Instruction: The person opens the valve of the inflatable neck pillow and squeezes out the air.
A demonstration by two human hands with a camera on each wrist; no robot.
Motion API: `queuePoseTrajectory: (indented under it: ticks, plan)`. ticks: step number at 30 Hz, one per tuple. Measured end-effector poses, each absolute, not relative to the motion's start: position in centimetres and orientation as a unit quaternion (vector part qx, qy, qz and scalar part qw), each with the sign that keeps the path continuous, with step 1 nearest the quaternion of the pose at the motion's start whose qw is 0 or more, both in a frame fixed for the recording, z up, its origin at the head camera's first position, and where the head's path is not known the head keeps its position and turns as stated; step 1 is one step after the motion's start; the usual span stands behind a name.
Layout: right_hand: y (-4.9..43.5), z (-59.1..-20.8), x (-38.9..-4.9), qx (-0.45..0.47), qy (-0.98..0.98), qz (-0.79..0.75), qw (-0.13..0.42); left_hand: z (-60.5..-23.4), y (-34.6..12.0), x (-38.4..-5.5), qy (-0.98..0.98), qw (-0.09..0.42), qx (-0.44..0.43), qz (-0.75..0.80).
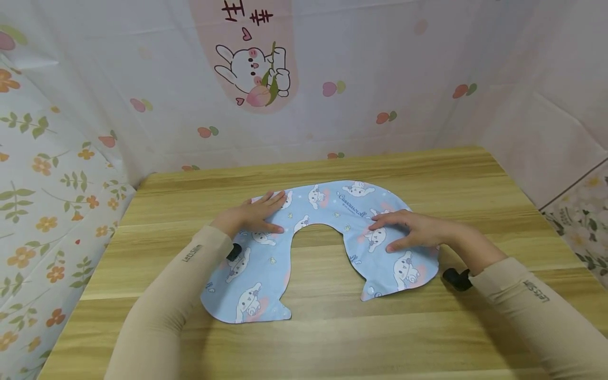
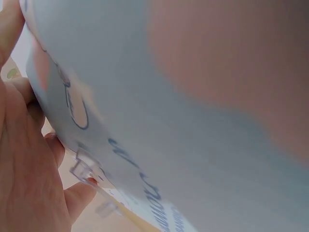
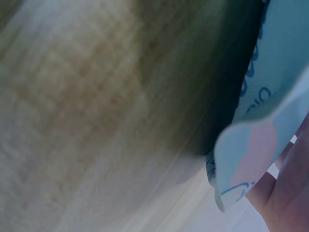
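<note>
A light-blue U-shaped cloth piece (image 1: 320, 203), printed with white long-eared cartoon puppies, lies on the table with its two ends toward me. What looks like a snap button (image 1: 371, 291) shows at the pointed tip of its right end. My left hand (image 1: 254, 215) rests on the upper left of the curve, fingers spread. On the right arm of the cloth lies my right hand (image 1: 418, 229), its fingers slightly bent and touching the fabric. Close up in the left wrist view, a small clear plastic piece (image 2: 84, 166) appears beside the fingers; its kind is unclear.
The wood-grain table (image 1: 323, 348) spreads around the cloth. A white printed curtain (image 1: 361, 121) hangs behind it, and a floral sheet (image 1: 47, 221) hangs on the left. Black wrist mounts (image 1: 457, 278) sit near the cloth's edge.
</note>
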State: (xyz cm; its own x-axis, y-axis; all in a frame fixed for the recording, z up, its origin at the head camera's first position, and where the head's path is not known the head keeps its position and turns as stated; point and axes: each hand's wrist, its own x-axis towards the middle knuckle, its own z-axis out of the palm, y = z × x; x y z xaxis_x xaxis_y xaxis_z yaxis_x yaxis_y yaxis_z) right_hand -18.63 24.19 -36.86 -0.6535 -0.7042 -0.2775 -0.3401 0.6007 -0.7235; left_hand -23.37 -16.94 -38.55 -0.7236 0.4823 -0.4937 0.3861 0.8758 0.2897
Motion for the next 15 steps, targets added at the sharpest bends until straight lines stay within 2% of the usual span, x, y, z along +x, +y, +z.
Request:
queuePoseTrajectory:
  ticks: [9,15]
  plan:
    - [23.9,-37.0,-18.4,-0.300,0.854,-0.325,0.274,-38.1,-18.3,-22.2,0.929,0.289,0.215,0.087]
    - [24.2,-37.3,-18.3,-0.294,0.849,-0.342,0.275,-38.1,-18.9,-21.6,0.936,0.272,0.209,0.078]
